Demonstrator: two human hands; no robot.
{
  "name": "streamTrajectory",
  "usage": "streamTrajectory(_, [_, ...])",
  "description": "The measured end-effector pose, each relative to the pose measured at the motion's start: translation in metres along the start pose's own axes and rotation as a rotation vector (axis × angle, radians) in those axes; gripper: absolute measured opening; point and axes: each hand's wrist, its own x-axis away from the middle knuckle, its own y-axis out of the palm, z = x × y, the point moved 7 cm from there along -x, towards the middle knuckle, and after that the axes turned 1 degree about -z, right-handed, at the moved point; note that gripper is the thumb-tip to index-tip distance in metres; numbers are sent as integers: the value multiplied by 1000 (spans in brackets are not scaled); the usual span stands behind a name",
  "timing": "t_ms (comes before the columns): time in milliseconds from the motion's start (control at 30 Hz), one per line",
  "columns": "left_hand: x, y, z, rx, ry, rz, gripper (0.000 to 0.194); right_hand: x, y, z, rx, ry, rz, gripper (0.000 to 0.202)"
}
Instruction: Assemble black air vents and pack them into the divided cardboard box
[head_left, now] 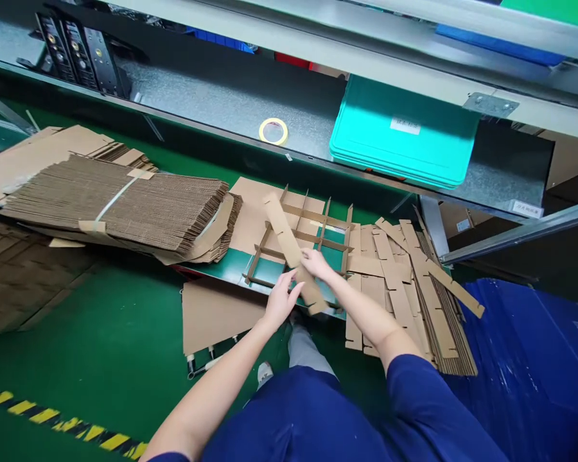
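A long notched cardboard strip (pixel 282 230) slants over a partly interlocked cardboard grid (pixel 322 240) on the green work surface. My right hand (pixel 314 263) is closed on the strip near its middle, from the right side. My left hand (pixel 282 296) is beside the strip's lower half, thumb and fingers apart, with nothing visible between them. Beneath the strip, the grid's crosspieces stand on edge. Flat cardboard sheets (pixel 250 199) lie behind and left of the grid. Many loose notched strips (pixel 370 292) are spread to its right.
Strapped cardboard bundles (pixel 120 202) lie at left. On the shelf behind are a yellow tape roll (pixel 273 120), a turquoise box (pixel 404 138) and black brackets (pixel 79 54). A blue plastic-covered stack (pixel 525 366) stands at right. A cardboard sheet (pixel 216 314) sits below the table edge.
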Motion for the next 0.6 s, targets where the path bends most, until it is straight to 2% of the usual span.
streamTrajectory(67, [-16,3,-18,-62,-13,-22,34,-39,-44,36,89,19,34,38])
streamTrajectory(167, [-35,1,-61,-236,-119,-28,31,-105,-111,90,215,60,96,46])
streamTrajectory(267, [-44,-5,-100,-396,-202,-27,33,-172,-154,136,283,82,131,54])
streamTrajectory(333, [-45,-10,-117,-496,-232,-2,35,-212,-166,161,336,90,143,56])
streamTrajectory(433, [-41,-17,-134,-606,-305,28,39,-262,-166,185,426,77,151,56])
streamTrajectory(600, [-41,-14,-146,-677,-407,7,48,-314,-148,197,454,30,127,52])
